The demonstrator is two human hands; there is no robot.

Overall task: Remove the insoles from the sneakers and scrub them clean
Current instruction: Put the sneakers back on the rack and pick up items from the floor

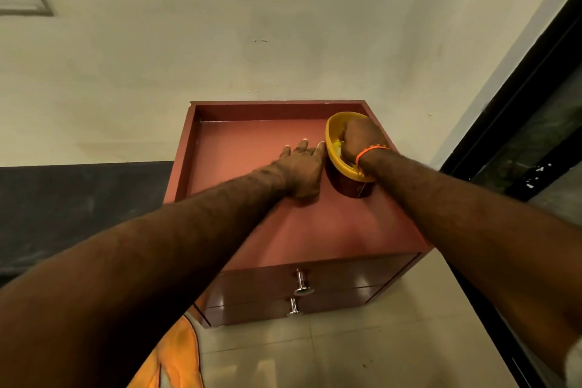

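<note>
carrier: reddish-brown bedside cabinet (315,230) against a pale wall (220,25); raised lip on its left, back and right edges; two drawers at the front, each with a metal knob (303,283)
bowl: yellow bowl (334,154) with a dark red outer wall, on the cabinet top at the back right corner, tilted so the mouth faces left and toward the camera
bowl contents: something pale yellow and white (337,146) inside, mostly hidden by the hand, cannot tell what it is
right hand: right hand (362,138) reaches into the bowl from above, knuckles up, fingers curled down inside; fingertips hidden, so whether this grip has hold of anything cannot be told; orange thread band (371,149) on the wrist
left hand: left hand (300,164) lies palm down on the cabinet top just left of the bowl, grip fully spread with fingers straight, holds nothing; one fingertip touches or nearly touches the bowl rim
task things: insoles and sneakers out of sight
floor: pale tiles (378,340) beside and in front of the cabinet
other: orange cloth (176,356) at the lower edge; dark framed glass door (535,135) at right; dark band (63,214) low on the wall at left
</note>
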